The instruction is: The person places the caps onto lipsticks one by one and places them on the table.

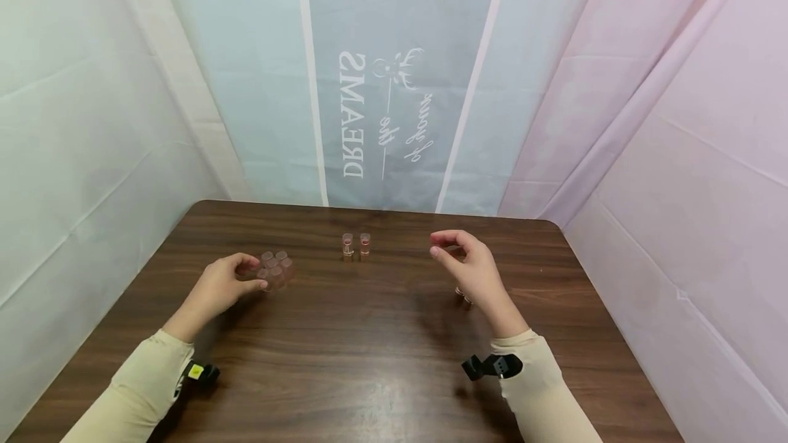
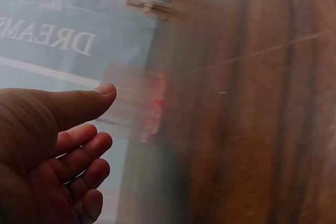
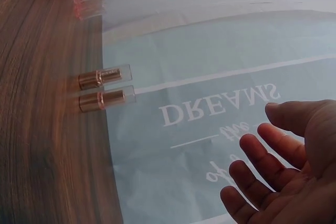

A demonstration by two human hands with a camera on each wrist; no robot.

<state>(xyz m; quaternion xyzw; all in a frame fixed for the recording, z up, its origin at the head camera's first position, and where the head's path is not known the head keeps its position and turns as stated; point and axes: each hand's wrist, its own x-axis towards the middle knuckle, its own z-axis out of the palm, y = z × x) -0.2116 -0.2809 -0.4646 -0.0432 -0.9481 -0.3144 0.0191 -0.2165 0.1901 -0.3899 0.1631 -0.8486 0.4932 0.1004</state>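
Observation:
My left hand [image 1: 218, 290] is at the left side of a cluster of clear round-topped tubes [image 1: 277, 271], thumb and fingers spread around its near edge. The left wrist view shows the tubes [image 2: 134, 100] blurred, with red at the base, beside the thumb tip; whether skin touches them is unclear. My right hand [image 1: 470, 262] hovers over the right side, fingers loosely bent, holding nothing. Below it, two small gold-banded tubes [image 1: 466, 302] are partly hidden by the hand. Two gold lipsticks with clear caps, one left [image 1: 347, 248] and one right [image 1: 365, 248], stand upright mid-table.
The brown wood-grain table [image 1: 345, 361] has its far edge against a pale blue printed cloth [image 1: 394, 5]. White cloth walls [image 1: 689, 224] rise on both sides. Dark wrist cameras are strapped over both sleeves.

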